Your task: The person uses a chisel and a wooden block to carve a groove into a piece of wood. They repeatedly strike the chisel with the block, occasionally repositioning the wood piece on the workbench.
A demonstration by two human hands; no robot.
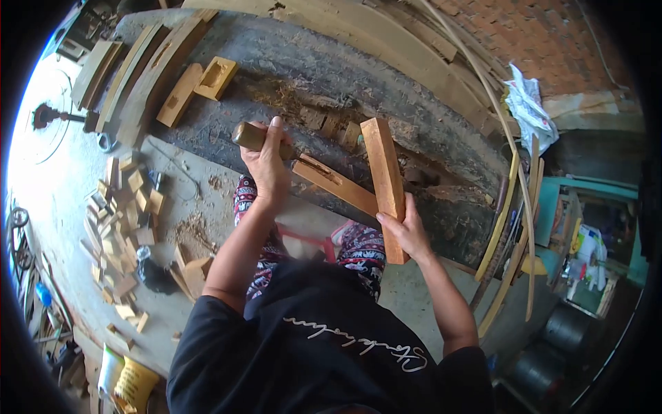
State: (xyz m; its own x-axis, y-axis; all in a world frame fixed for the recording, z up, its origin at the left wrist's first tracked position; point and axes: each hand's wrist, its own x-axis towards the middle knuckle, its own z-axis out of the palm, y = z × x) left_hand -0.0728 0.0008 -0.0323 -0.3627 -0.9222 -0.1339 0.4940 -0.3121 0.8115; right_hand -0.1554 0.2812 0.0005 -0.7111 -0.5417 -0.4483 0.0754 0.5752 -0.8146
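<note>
My left hand [267, 160] is closed round a short wooden handle [249, 136] above the near edge of the dark workbench [310, 62]; the tool's far end is hard to make out. In my right hand [408, 231] is a thick squared wooden block [383, 176], gripped near its lower end and slanting up over the bench. Between the hands a wooden piece with a cut slot [338, 185] lies along the bench edge, its right end passing beneath the block.
Two mortised wooden pieces [181, 95] [216, 78] and longer curved boards [162, 69] lie at the bench's left. Offcuts [124, 234] cover the floor at left. Long thin strips [510, 234] lean at the right, near a white plastic bag [529, 110].
</note>
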